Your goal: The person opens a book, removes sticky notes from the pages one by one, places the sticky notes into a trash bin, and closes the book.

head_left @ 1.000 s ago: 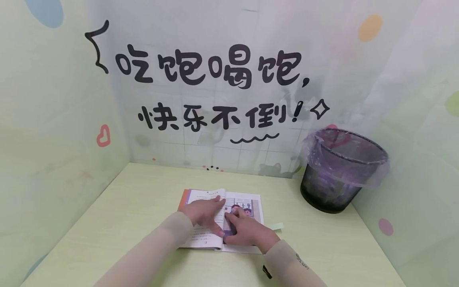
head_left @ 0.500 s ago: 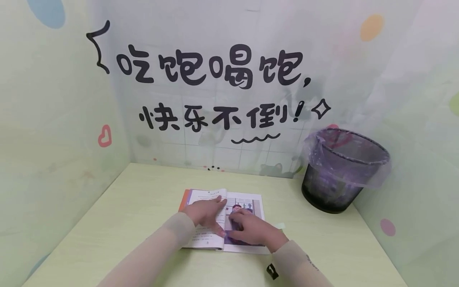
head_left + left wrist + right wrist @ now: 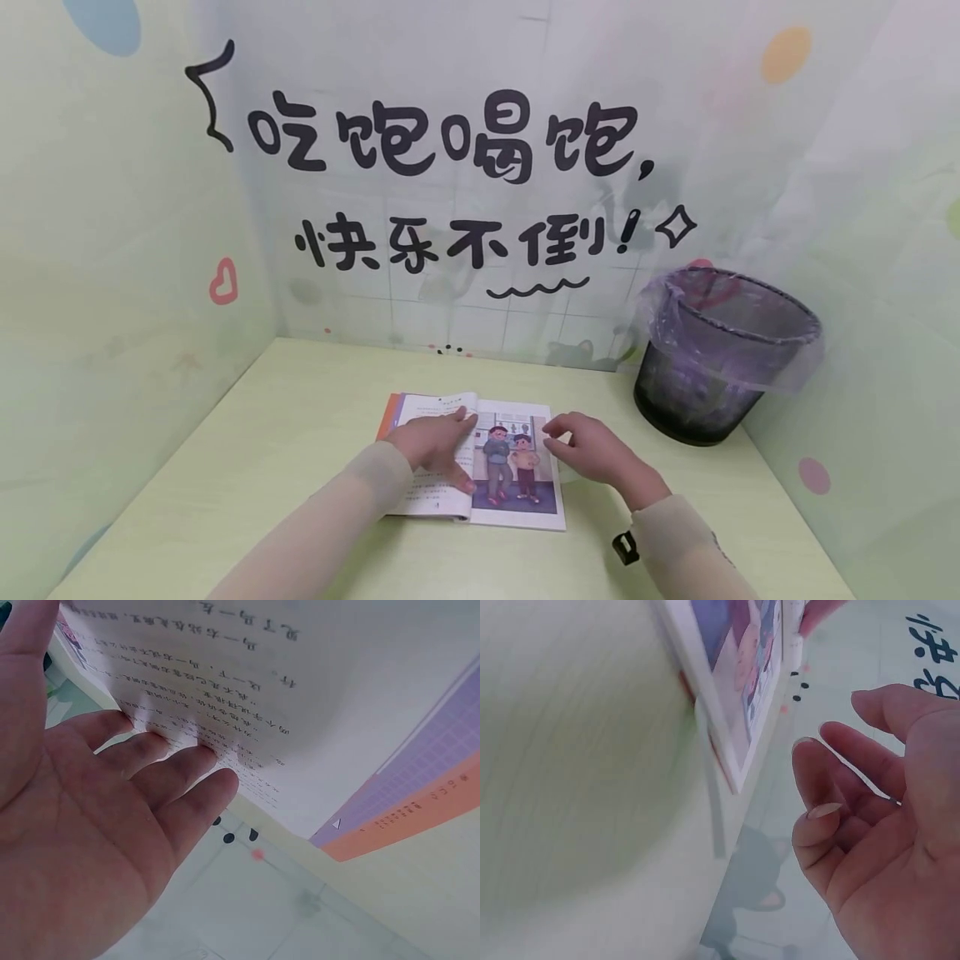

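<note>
An open book (image 3: 517, 521) lies on the table, its left page (image 3: 330, 727) filled with text and its right page (image 3: 491, 500) showing two cartoon figures. My left hand (image 3: 433, 446) rests on the left page beside the spine, fingertips (image 3: 199, 755) on the paper and thumb spread toward the lower part of the fold. At the right page's outer edge hovers my right hand (image 3: 600, 450), its fingers loosely bent with nothing between them. A pale green strip (image 3: 714, 802) sticks out from under the right side of the book.
A black wastebasket (image 3: 697, 400) with a purple liner bag stands at the back right of the table (image 3: 247, 467). Printed fabric walls (image 3: 450, 325) enclose the back and both sides. A small black tag (image 3: 625, 547) hangs by the right sleeve (image 3: 686, 546).
My right hand has slid rightward from the spine across the right page to its outer edge, uncovering the picture. My left hand has stayed on the left page.
</note>
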The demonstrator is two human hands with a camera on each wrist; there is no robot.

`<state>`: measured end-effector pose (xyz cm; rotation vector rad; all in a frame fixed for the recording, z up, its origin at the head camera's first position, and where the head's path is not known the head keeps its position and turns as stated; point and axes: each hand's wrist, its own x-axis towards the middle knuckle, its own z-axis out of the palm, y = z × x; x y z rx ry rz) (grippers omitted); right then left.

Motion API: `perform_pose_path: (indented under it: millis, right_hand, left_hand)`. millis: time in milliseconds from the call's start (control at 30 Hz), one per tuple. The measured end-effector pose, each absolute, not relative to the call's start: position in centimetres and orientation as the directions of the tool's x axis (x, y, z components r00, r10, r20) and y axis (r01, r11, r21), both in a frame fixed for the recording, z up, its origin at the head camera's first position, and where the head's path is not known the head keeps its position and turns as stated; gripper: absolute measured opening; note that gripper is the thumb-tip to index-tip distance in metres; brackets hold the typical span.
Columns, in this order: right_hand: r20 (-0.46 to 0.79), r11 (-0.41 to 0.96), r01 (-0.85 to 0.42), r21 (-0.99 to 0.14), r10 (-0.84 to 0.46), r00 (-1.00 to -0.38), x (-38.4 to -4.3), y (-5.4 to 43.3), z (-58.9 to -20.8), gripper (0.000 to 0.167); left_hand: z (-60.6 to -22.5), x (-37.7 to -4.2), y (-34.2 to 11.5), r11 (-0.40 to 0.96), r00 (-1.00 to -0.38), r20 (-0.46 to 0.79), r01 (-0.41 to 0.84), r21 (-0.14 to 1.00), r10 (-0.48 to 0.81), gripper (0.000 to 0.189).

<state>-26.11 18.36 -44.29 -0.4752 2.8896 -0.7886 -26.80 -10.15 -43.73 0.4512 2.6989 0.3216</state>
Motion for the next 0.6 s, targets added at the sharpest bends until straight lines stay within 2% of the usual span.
perform_pose_path:
  millis: [100, 300, 433, 600]
  right_hand:
    - [-0.007, 0.837, -0.276, -0.472, -0.316, -0.949, -25.9, 19.0, -44.6, 0.016]
    - [-0.064, 0.913, -0.278, -0.298, -0.310, -0.949, -25.3, 19.1, -45.8, 0.026]
    - [-0.111, 0.916, -0.279, -0.288, -0.322, -0.940, -25.1, 18.6, -46.5, 0.030]
    - [-0.089, 0.907, -0.287, -0.308, -0.328, -0.940, -25.1, 18.3, -46.9, 0.032]
  left_hand:
    - [-43.8, -26.8, -10.2, 0.924, -0.875, -0.335, 0.261, 0.279, 0.348, 0.127]
    - [-44.0, -26.9, -10.3, 0.925, -0.876, -0.340, 0.250, 0.288, 0.343, 0.127]
    - [-44.0, -26.8, -10.4, 0.923, -0.876, -0.338, 0.251, 0.291, 0.345, 0.126]
    - [-43.9, -26.7, -10.3, 0.920, -0.874, -0.337, 0.255, 0.298, 0.351, 0.127]
